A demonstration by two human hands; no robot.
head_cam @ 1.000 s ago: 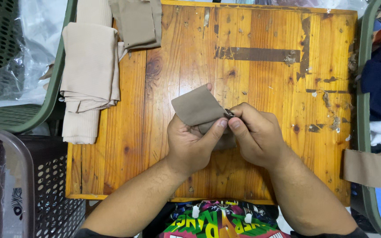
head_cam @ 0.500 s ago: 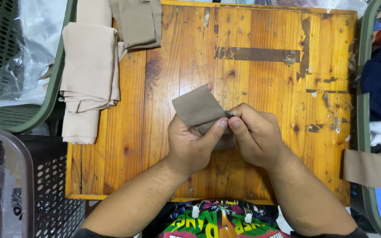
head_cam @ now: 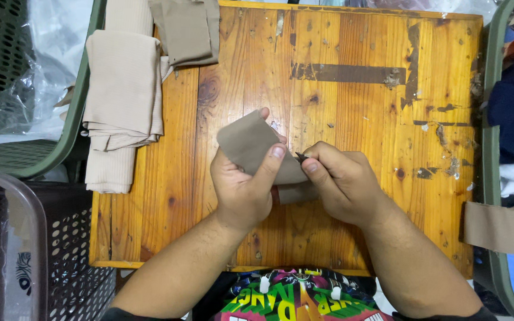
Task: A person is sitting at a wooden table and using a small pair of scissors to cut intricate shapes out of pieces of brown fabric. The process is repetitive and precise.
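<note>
Above the middle of a worn wooden tabletop [head_cam: 352, 101], a small piece of tan cloth [head_cam: 251, 145] held up in both hands. Left hand [head_cam: 242, 190] with its grip pressed together on the cloth, thumb lying over the front face, fingertips showing past the upper edge. Right hand [head_cam: 343, 184] with thumb and forefinger pinching a small dark tool [head_cam: 300, 157] against the cloth's right edge; too small to tell what kind. Cloth soft and matte, roughly four-sided, upper left corner free and tilted up, lower part bunched between the two palms. Planks orange-brown and glossy, knotted, scuffed, with a dark bare strip and chipped patches toward the far right. Open wood all around the hands: wide bare room to the right and beyond, a narrower strip to the left. At the far left corner, a stack of folded beige cloth [head_cam: 123, 95], ribbed and thick, hanging over the tabletop's left edge, with a darker tan folded piece [head_cam: 185, 30] just beside it at the far edge. Left of the tabletop, a green plastic basket [head_cam: 7, 59] with perforated walls and clear plastic film inside, and nearer, a dark perforated basket [head_cam: 31, 249]. Along the right edge, another green basket [head_cam: 490, 154] with dark blue and white clothes, a tan strip [head_cam: 501, 226] draped over its rim.
</note>
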